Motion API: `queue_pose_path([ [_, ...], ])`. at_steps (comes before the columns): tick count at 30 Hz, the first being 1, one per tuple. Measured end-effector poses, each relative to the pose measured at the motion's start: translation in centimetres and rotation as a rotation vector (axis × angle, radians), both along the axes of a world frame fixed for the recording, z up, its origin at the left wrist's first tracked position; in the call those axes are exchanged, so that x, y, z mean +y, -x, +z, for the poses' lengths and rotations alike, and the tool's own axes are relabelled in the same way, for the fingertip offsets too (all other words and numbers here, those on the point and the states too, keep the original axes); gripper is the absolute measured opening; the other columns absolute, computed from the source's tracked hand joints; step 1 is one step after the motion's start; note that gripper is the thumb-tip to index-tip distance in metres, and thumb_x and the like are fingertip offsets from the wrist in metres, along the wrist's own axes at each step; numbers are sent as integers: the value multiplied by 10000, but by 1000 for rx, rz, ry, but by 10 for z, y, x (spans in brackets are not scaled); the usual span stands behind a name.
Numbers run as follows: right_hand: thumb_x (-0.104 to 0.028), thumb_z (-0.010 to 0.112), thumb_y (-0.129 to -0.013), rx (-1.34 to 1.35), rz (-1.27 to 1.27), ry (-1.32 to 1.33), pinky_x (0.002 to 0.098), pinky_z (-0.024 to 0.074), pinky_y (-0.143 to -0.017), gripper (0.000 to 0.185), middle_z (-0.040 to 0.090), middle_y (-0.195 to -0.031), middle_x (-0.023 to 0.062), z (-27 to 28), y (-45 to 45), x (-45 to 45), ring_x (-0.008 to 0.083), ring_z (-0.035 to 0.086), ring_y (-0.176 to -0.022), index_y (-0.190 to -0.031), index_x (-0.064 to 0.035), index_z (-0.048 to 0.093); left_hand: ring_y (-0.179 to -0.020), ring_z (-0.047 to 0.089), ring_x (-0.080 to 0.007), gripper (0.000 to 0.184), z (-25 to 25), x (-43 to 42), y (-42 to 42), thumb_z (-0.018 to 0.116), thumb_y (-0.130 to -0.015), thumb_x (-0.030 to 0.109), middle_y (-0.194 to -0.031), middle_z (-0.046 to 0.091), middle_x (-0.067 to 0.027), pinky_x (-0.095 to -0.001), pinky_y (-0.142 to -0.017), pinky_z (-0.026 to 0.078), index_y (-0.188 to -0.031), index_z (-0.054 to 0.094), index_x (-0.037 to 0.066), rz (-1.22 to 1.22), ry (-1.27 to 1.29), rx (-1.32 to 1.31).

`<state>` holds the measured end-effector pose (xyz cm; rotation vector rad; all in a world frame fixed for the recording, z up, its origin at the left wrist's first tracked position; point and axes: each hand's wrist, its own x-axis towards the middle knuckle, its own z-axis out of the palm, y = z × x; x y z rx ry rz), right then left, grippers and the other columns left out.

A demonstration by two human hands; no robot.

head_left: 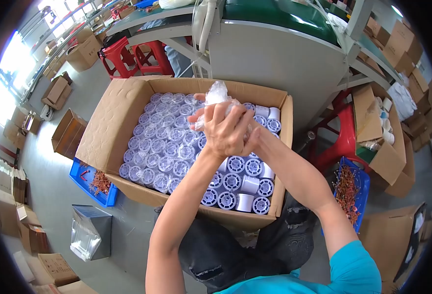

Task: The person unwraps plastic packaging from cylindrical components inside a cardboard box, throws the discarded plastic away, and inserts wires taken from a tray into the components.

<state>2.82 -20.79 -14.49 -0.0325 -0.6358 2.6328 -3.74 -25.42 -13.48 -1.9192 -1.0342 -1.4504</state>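
My left hand (pixel 221 131) and my right hand (pixel 253 133) are pressed together above an open cardboard box (pixel 98 117). Between them is a crumpled bundle of clear plastic film (pixel 217 92), its top sticking out above the fingers. The left hand lies in front, fingers curled over the bundle, and covers much of the right hand. Below, the box is full of white plastic spools (pixel 232 181), most standing on end with their round flanges up. A few, such as a spool (pixel 244 202) near the front, lie on their sides. Spools in the left part look covered by clear film.
Blue trays (pixel 112 197) (pixel 364 188) with copper-coloured pieces flank the box. A metal scoop-like bin (pixel 98 230) stands on the floor at left. Behind rises a grey machine (pixel 269 61) with a green belt. Red stools (pixel 115 56) and an open carton (pixel 387 157) are nearby.
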Motion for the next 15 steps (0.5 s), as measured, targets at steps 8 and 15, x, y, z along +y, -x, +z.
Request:
queue_pose_path([
  [8, -419, 497, -943, -32, 121, 98, 433, 443, -1011, 489, 589, -1168, 197, 26, 8, -14, 349, 556, -1142, -1224, -19, 496, -828, 569, -302, 198, 1, 9, 28, 574, -759, 1, -890, 589, -171, -389, -776, 447, -956, 565, -23, -30, -72, -345],
  [15, -196, 560, -904, -215, -266, -249, 321, 550, -768, 225, 625, -1012, 103, 11, 14, 5, 197, 634, -881, -1062, -39, 591, -1143, 410, -368, 370, -24, 1, 34, 502, -800, 27, -1311, 383, -221, -484, -933, 347, -1167, 465, 54, 40, -4, -223],
])
